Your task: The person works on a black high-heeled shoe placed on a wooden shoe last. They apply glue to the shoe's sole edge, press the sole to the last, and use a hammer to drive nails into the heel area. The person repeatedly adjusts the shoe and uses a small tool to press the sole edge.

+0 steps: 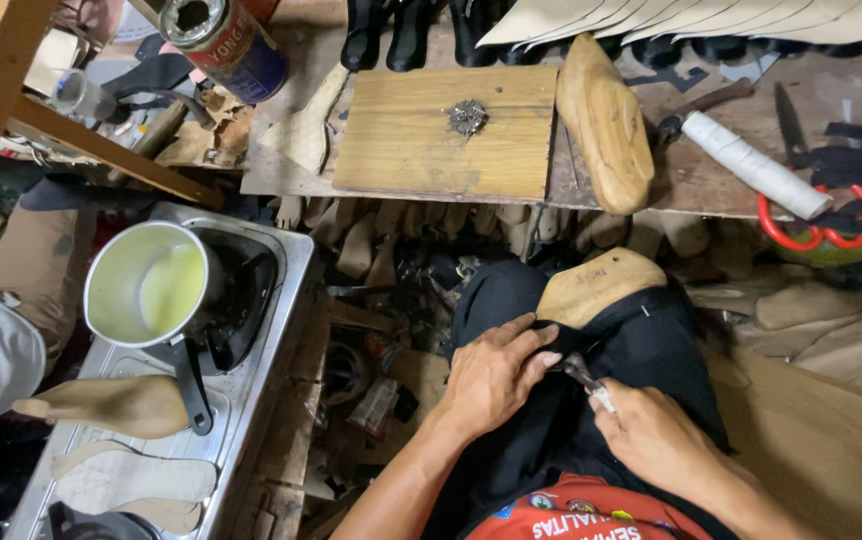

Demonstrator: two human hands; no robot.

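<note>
A wooden shoe last rests on my lap, partly wrapped in black material. My left hand presses and pinches the black material at the near end of the last. My right hand is closed around a small metal tool whose tip meets the material beside my left fingers. Which kind of tool it is stays unclear, since most of it is hidden in the fist.
A wooden board with a cluster of small nails lies on the bench, beside another wooden last, a white roll and red-handled scissors. At left a pan sits on a stove; more lasts line the floor.
</note>
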